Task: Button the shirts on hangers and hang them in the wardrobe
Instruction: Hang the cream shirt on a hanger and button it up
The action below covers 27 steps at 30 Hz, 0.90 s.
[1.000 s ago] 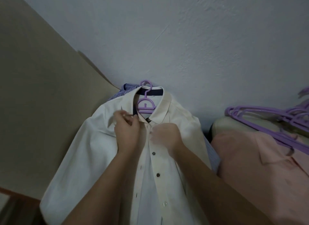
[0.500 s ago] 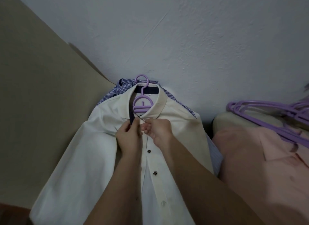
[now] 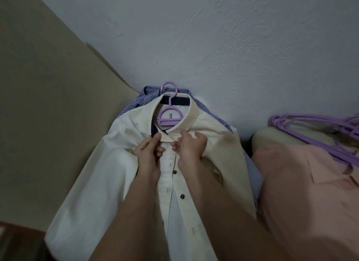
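draped on a purple hanger, a cream shirt, collar up against the grey-white wall, front turned toward the camera. directly below the hanger, at the collar opening: left hand, thumb and fingers curled, pinching the front edge on the left side together with the navy-lined collar tip. just right of that, also below the hanger: right hand, fingers curled, pinching the opposite collar edge at the top of the placket, fingertips of the two hands nearly touching. top button hidden among the fingers; cannot tell whether fastened. farther below the hanger, down the placket between the two forearms: two dark buttons and one clear button, unfastened, with the buttonhole strip lying just beside them. behind the hanger, peeking out on both sides of the cream collar: a blue checked shirt. well to the right of the hanger: a pink shirt lying flat, with a pile of spare hangers, also purple, across its upper part. to the left of the hanger: a beige panel, upper edge slanting down toward the shirts.
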Motion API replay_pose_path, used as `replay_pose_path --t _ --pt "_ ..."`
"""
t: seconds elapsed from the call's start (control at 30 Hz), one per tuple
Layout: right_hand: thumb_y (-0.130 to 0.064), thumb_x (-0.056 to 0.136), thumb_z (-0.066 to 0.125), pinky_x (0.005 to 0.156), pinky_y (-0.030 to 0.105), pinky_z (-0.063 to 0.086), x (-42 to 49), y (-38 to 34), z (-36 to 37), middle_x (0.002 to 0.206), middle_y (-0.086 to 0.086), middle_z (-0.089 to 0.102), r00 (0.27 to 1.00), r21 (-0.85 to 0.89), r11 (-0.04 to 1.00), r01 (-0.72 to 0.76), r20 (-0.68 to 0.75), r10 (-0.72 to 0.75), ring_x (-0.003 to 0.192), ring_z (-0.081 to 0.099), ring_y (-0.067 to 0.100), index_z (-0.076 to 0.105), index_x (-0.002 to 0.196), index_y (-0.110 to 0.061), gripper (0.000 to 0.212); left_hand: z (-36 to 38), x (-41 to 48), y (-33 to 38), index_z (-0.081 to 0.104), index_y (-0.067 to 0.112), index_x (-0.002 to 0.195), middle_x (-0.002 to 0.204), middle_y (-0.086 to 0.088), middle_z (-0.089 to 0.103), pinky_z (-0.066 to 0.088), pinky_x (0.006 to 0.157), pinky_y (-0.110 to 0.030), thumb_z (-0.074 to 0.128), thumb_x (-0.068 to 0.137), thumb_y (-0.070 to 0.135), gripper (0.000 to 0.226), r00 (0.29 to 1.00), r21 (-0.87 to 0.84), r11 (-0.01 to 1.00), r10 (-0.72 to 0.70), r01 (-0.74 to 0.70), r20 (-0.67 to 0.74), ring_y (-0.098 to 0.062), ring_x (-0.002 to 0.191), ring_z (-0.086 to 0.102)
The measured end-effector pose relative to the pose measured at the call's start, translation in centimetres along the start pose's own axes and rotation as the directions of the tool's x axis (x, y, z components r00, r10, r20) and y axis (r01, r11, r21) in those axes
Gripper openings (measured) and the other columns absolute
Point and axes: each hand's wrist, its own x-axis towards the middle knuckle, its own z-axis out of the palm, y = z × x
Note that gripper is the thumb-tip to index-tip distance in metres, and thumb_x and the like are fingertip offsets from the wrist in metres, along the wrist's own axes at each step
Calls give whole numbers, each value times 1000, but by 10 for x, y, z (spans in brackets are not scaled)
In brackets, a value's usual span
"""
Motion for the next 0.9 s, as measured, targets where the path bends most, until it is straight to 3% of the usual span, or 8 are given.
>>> replay_pose_path --t 0.13,0.27,0.37,0.5,0.57,0.63,0.73,0.9 --pt "1 85 53 37 19 21 0 -8 -4 61 8 38 992 -175 984 -21 117 43 42 32 16 47 76 -8 14 -1 0 0 65 10 73 54 -3 51 38 49 -20 74 89 10 18 1000 -1 1000 -15 15 4 -13 49 44" --pt "9 76 41 45 27 18 2 -14 -2 65 5 30 983 -264 960 94 176 -48 54 21 16 41 67 -9 20 0 0 2 62 11 79 57 -2 54 39 46 -19 66 94 13 15 997 -59 996 -74 73 -31 -12 48 48" --pt "12 82 45 46 27 32 5 -10 -2 63 4 44 950 -328 920 215 287 -120 57 36 17 57 68 -14 31 -2 3 -1 60 10 85 66 -4 52 40 45 -18 63 93 11 9 996 -86 993 -85 81 -37 -11 49 51" --pt "-8 86 68 45 26 46 9 -4 -1 65 2 60 935 -422 850 316 292 -203 53 57 16 67 84 -8 2 -3 4 -3 68 8 82 66 -6 55 38 44 -19 70 91 7 9 1000 -39 999 -30 30 9 -12 52 49" --pt "-34 77 75 51 34 53 15 5 6 63 3 66 923 -551 744 379 279 -264 55 64 23 68 76 -15 19 -3 4 -4 70 8 78 65 -5 57 38 44 -19 70 90 3 13 1000 -43 999 -6 7 4 -11 52 49" --pt "-55 63 66 60 46 58 32 20 10 67 1 69 904 -639 641 425 263 -338 65 67 30 67 72 -18 38 -1 4 -5 70 9 78 65 -5 59 38 44 -19 71 89 1 13 1000 -54 998 13 -14 -16 -11 51 48" --pt "-51 63 66 63 49 59 42 26 16 67 2 70 900 -673 605 425 243 -361 66 68 32 67 67 -19 33 0 4 -7 65 8 80 63 -3 60 38 43 -19 72 87 -2 14 999 -67 997 25 -28 -40 -10 48 47" --pt "-43 80 71 71 34 55 18 5 22 86 4 74 886 -793 460 400 206 -415 85 67 29 75 83 -18 25 0 3 -6 65 7 81 62 -2 61 37 43 -18 72 87 -4 14 999 -75 997 30 -33 -45 -9 48 48"
